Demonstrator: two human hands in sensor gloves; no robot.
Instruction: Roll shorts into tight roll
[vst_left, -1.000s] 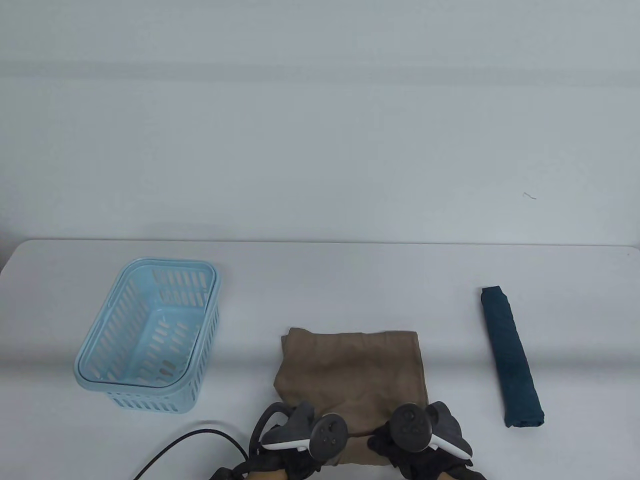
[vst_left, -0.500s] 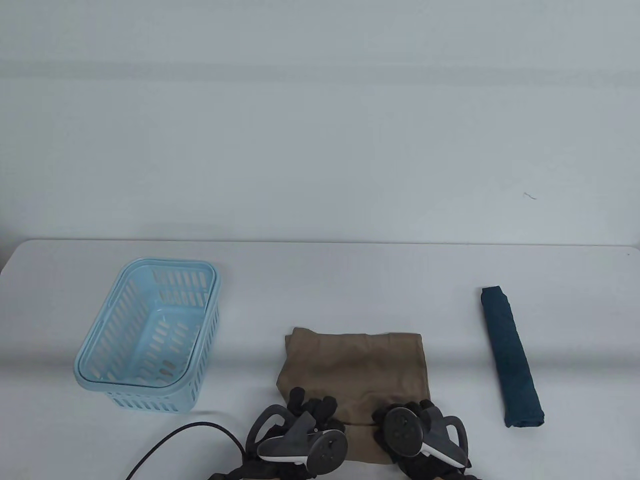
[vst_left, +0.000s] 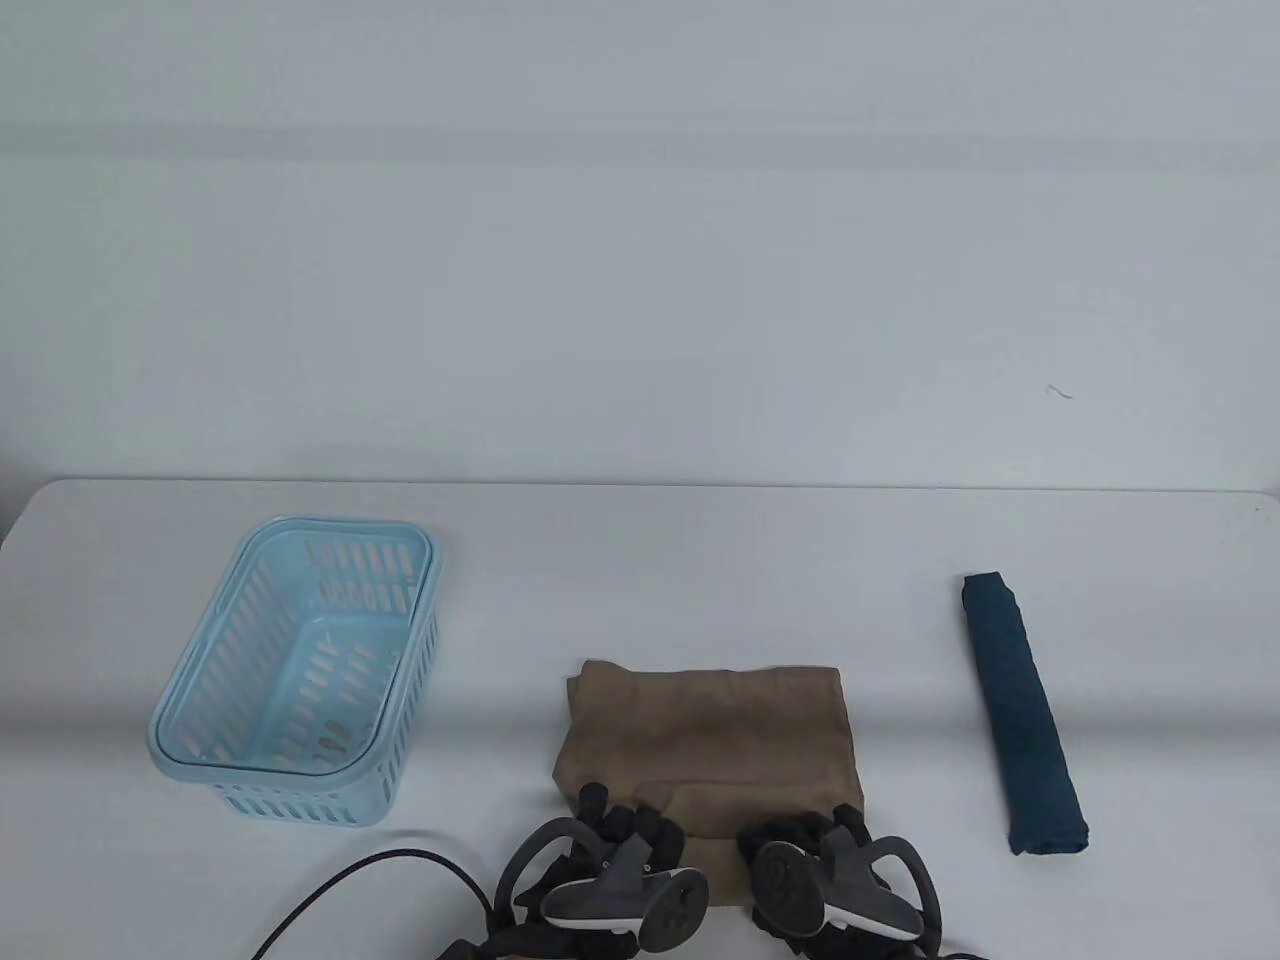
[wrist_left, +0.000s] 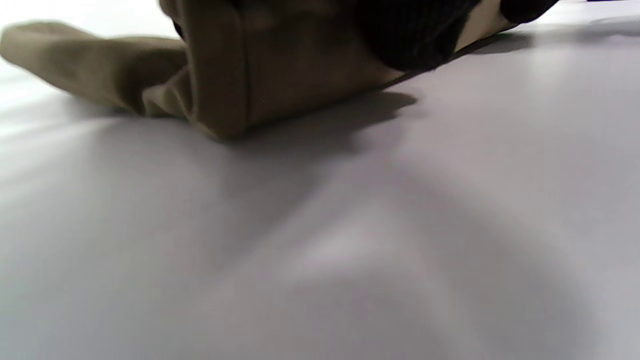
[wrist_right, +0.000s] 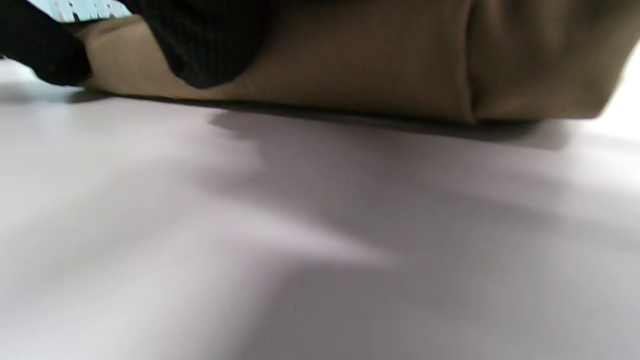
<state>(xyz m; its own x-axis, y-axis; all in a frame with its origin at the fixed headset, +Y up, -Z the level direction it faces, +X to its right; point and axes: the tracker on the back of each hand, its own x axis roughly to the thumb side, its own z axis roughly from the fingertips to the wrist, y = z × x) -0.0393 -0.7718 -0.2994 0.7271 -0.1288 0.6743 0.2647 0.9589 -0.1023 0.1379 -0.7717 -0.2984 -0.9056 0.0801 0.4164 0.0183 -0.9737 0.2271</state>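
Note:
The tan shorts (vst_left: 710, 730) lie folded flat near the table's front edge. Their near edge is turned over onto itself in a first fold. My left hand (vst_left: 630, 825) grips that turned edge at its left end and my right hand (vst_left: 800, 830) grips it at its right end, fingers curled over the cloth. The left wrist view shows the thick folded cloth (wrist_left: 250, 75) with a black gloved finger (wrist_left: 410, 35) on it. The right wrist view shows the same fold (wrist_right: 375, 65) under my gloved fingers (wrist_right: 210, 45).
A light blue slotted basket (vst_left: 340, 522) stands at the left, nothing in it. A dark blue rolled garment (vst_left: 1022, 712) lies at the right. A black cable (vst_left: 400, 858) runs along the front edge left of my hands. The white table (vst_left: 700, 560) extends behind the shorts.
Both hands have turned palms down and moved slightly away from me, carrying the shorts' near edge up and over onto the cloth. The fingers now show on top of the fold.

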